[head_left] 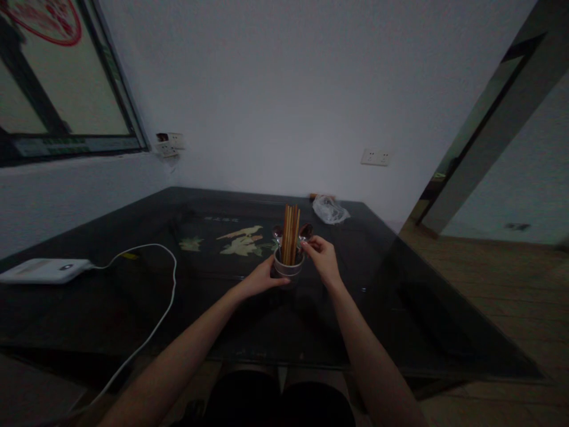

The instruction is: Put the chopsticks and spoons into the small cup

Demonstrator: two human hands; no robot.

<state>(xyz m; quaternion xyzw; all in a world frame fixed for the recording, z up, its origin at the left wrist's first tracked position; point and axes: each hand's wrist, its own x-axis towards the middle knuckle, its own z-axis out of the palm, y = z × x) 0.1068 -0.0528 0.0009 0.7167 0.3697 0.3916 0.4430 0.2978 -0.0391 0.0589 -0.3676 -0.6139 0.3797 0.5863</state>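
Note:
A small round metal holder (288, 265) stands on the dark glass table (133, 296), filled with a bundle of wooden chopsticks (291, 234) standing upright and some spoons (304, 232) leaning at its right. My left hand (262, 279) is wrapped round the holder's left side and base. My right hand (322, 256) is at the holder's right rim, its fingers pinched on the handle of a spoon.
A white power bank (44, 270) lies at the table's left with a white cable (164, 296) curving toward the near edge. A crumpled clear plastic bag (329, 209) sits at the far edge. The walls carry sockets (376, 157). A doorway opens at right.

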